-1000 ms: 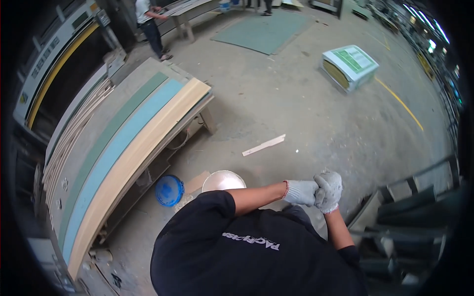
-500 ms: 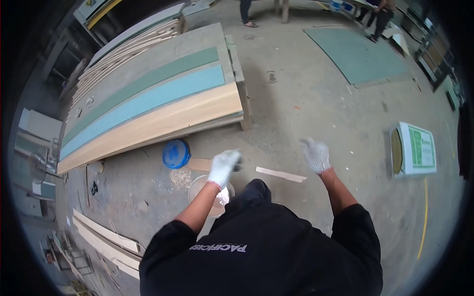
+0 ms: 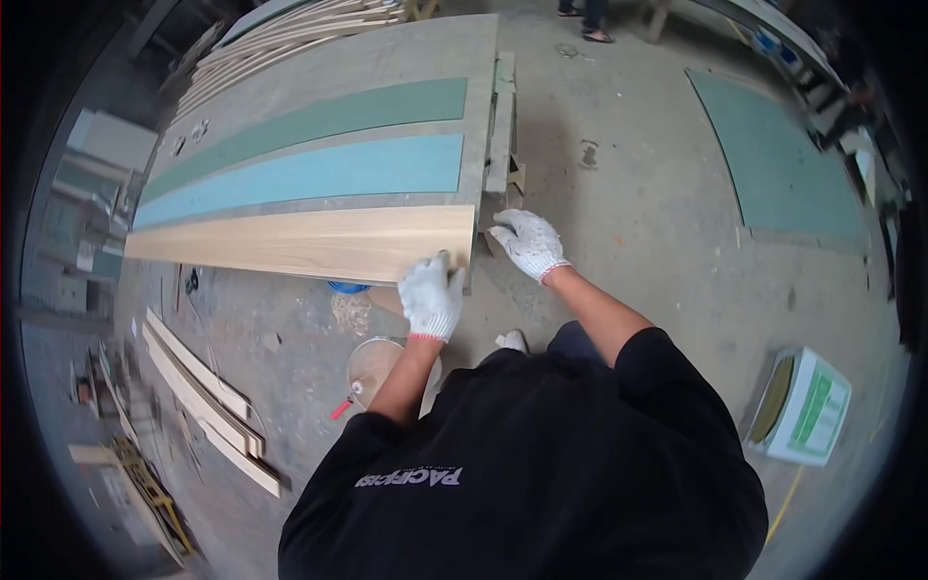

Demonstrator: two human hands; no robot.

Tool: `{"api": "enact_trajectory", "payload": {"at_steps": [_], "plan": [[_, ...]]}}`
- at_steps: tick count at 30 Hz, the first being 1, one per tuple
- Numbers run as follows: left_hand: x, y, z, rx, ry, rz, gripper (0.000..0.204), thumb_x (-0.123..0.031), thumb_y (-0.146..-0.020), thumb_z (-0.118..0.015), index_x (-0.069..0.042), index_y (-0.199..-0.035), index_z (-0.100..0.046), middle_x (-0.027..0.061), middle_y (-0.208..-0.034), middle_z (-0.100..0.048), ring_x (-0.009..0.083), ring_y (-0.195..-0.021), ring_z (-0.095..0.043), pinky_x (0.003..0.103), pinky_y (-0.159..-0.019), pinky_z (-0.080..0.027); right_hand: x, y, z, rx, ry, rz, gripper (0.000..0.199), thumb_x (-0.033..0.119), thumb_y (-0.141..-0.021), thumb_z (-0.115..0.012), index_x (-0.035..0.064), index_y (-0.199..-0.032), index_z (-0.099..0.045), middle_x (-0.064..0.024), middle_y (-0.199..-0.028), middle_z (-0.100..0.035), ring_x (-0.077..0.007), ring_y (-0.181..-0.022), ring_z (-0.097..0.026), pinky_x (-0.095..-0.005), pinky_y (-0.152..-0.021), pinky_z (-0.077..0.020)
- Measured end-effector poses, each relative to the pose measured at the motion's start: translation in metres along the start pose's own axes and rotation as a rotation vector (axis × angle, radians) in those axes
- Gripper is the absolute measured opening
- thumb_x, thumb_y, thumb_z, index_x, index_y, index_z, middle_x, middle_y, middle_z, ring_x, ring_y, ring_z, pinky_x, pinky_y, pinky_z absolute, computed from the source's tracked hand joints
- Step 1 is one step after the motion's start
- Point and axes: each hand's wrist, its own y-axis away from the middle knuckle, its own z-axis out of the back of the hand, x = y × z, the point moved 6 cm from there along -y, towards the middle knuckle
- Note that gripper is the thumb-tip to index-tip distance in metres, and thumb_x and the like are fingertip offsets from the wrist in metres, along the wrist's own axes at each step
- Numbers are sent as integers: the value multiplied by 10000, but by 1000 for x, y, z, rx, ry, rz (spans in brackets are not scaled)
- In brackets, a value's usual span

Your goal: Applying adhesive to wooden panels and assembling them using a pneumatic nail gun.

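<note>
A long pale wood-faced board [image 3: 309, 240] lies along the near side of a work table. My left hand [image 3: 430, 298], in a white knit glove, is at the board's near edge close to its right end. Its fingers reach over the wood, spread apart; whether they press on it I cannot tell. Just off the board's right end is my right hand [image 3: 530, 244], also gloved, fingers apart and pointing left toward that end. Behind the board lie a light blue strip [image 3: 319, 178] and a dark green strip [image 3: 329, 128].
Below the table edge stand a bucket [image 3: 372, 367] with a red-handled tool [image 3: 340, 409] and a partly hidden blue lid [image 3: 348, 287]. Wood strips [image 3: 208, 406] lie at left. A green sheet [image 3: 778, 159] and a wrapped package [image 3: 800, 406] are on the floor at right. Someone's legs [image 3: 594, 19] show at the far side.
I have come closer to the table. Both hands have moved forward to the right end of the wood-faced board, the right hand swinging in from the right.
</note>
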Motion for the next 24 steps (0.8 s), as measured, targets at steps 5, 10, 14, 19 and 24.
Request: {"api": "enact_trajectory", "payload": {"at_steps": [5,10,14,19,24], "plan": [[39,25,-25,-318,416,512,482,-198,-927,-691,67,-1312,-573,230,-1215,-660,262,-1012,-676,374,-928,-525,2,-85,-2,145,-21,99,395,401,-913,-618,67,-1086,-739,-196,-1086,-712,-381,-1066,-645,-455,-944,-503],[16,43,-34,-332,232,678,478,-223,-880,-724,36,-1269,-624,253,-1133,-654,377,-1048,-646,431,-938,-508,4,-120,-27,375,-37,362,384,387,-907,-631,73,-1094,-750,-199,-1112,-706,-374,-1068,-646,-461,-950,-499],[-12,42,-51,-384,46,757,624,-299,-819,-790,32,-1310,-594,258,-1210,-632,397,-1151,-596,445,-1005,-469,-11,-134,-43,540,-11,418,414,409,-907,-641,56,-1102,-736,-189,-1111,-709,-377,-1062,-650,-460,-918,-505],[-29,39,-71,-327,-26,916,672,-309,-780,-818,19,-1321,-593,241,-1247,-626,393,-1163,-586,447,-1033,-459,-13,-135,-48,622,-7,443,424,407,-900,-652,50,-1117,-728,-216,-1146,-689,-393,-1105,-626,-480,-955,-487],[-26,46,-91,-388,-20,976,610,-301,-786,-815,-32,-1293,-608,236,-1200,-622,379,-1106,-616,450,-957,-498,-24,-138,-52,496,10,475,443,413,-892,-665,77,-1180,-691,-197,-1161,-685,-390,-1091,-631,-493,-936,-492]]}}
